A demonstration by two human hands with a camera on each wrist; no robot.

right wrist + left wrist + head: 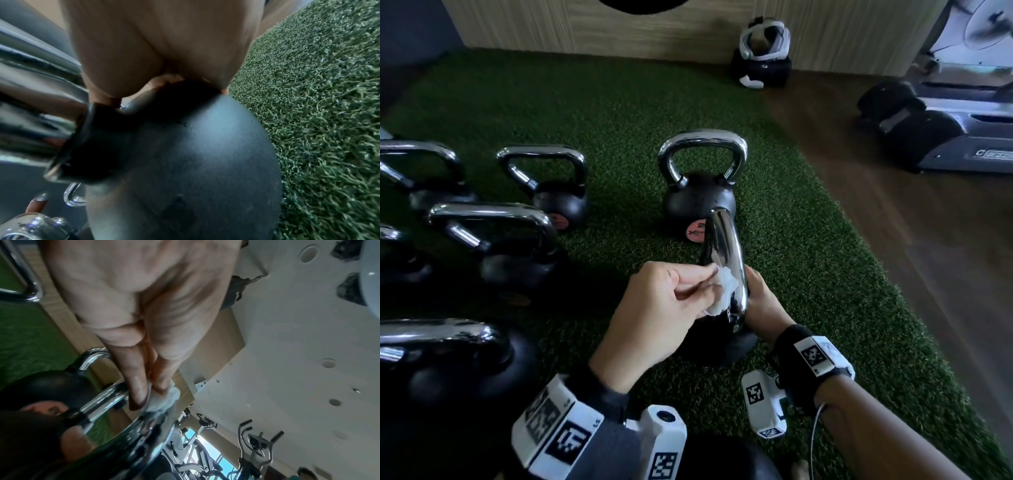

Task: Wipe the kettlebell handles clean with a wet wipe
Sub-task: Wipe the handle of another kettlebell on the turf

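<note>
A black kettlebell stands on the green turf in front of me, its chrome handle seen edge-on. My left hand pinches a crumpled white wet wipe and presses it against the left side of the handle, low down. The left wrist view shows the fingers holding the wipe on the chrome. My right hand grips the kettlebell from the right at the handle's base. In the right wrist view the palm lies over the black ball, fingertips hidden.
Another kettlebell stands just behind. Several more crowd the left side of the turf. Wood floor runs along the right, with an exercise machine and a headset on a dark bag by the wall.
</note>
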